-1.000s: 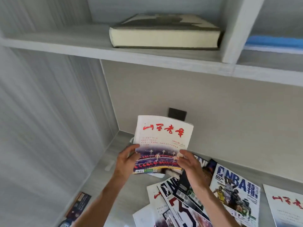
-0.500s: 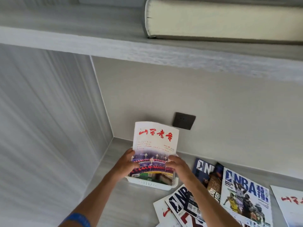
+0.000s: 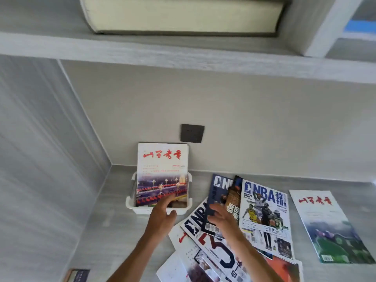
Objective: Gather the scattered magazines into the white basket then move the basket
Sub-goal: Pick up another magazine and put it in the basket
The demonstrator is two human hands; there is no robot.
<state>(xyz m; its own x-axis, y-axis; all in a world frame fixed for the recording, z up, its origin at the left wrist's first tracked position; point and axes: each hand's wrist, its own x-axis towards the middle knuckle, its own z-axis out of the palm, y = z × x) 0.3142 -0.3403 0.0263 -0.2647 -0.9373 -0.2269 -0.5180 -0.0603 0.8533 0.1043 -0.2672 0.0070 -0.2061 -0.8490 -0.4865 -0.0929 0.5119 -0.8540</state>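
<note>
A white basket (image 3: 131, 202) sits on the grey desk near the back left corner. A white magazine with red characters (image 3: 161, 165) stands upright inside it, leaning toward the wall. My left hand (image 3: 162, 213) reaches over the basket's front rim, its straight fingers at the magazine's lower edge. My right hand (image 3: 222, 219) lies with spread fingers on a dark blue NBA magazine (image 3: 218, 186) in the scattered pile. A white-cover NBA magazine (image 3: 264, 210) overlaps that pile, and another red-character magazine (image 3: 325, 224) lies flat at the far right.
More magazines (image 3: 203, 245) fan out toward the desk's front edge. A dark wall socket (image 3: 192, 133) is behind the basket. A low shelf overhead carries a thick book (image 3: 183, 15). A grey side panel closes off the left; a small dark booklet (image 3: 78, 274) lies at the bottom left.
The red-character magazine went down from both hands into the basket and now stands there. My right hand let go and moved right onto the pile; my left hand loosened its hold.
</note>
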